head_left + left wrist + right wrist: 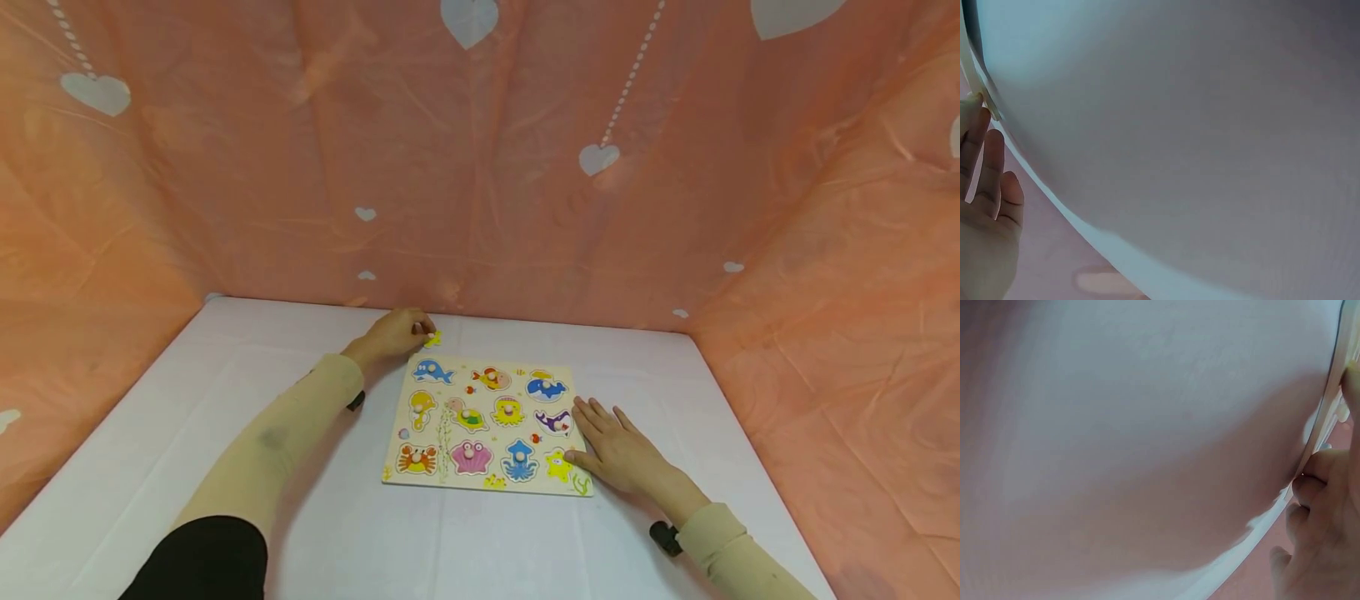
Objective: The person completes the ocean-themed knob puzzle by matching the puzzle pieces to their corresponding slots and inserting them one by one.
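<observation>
A wooden knob puzzle board [442, 481] lies flat on the table, its sea-animal pieces set in their places, among them a crab, a pink shell, a blue squid and a turtle. Behind its far left corner my left hand [390, 335] pinches a small yellow puzzle piece [433, 339] between thumb and fingers; its shape is partly hidden. A pale wooden edge [992, 111] shows by the left fingertips in the left wrist view. My right hand [621, 450] rests at the board's right edge, fingers stretched out, the thumb by the yellow starfish piece [557, 465].
The white table [480, 550] ends at the back against an orange curtain [465, 167] printed with pale hearts. More curtain hangs along both sides. Each wrist wears a dark strap [664, 538] below a beige sleeve [720, 537].
</observation>
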Demonstrator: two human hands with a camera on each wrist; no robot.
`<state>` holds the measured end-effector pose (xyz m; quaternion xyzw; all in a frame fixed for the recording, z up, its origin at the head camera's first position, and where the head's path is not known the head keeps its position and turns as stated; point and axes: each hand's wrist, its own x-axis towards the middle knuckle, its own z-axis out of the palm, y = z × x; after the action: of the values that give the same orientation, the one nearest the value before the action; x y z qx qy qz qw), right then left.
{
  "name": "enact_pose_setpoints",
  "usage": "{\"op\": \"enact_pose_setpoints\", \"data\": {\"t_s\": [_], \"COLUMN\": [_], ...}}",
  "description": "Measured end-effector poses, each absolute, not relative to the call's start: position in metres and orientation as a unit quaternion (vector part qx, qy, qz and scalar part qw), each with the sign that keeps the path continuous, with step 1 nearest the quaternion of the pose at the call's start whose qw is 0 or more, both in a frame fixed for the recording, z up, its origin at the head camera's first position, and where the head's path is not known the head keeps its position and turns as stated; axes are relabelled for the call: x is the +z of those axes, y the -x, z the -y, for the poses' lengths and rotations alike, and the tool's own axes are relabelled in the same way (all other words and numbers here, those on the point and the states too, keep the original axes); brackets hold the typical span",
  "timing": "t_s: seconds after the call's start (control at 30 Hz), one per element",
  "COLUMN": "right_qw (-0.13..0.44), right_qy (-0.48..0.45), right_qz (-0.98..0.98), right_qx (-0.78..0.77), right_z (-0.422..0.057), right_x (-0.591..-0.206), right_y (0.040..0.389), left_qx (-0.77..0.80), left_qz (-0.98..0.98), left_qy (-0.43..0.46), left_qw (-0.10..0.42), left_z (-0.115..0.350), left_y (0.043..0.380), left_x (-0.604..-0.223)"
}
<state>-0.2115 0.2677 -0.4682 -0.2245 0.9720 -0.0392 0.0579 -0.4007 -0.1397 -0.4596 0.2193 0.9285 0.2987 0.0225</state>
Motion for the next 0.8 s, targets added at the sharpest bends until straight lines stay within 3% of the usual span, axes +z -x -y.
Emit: {"op": "enact_pose_setpoints", "data": {"t_s": [0.8], "right_qw": [0.053], "right_qy": [0.237], "right_qz": [-0.969], "right_qx": [-0.043], "right_z": [-0.2657], "right_x": [-0.4658], "right_y": [0.2165], "left_qx": [0.294], "left_qz": [-0.93], "left_qy": [-0.219], "left_qw": [0.011], "left_z": [0.1322], "left_y": [0.3962], "left_x": [-0.4545]}}
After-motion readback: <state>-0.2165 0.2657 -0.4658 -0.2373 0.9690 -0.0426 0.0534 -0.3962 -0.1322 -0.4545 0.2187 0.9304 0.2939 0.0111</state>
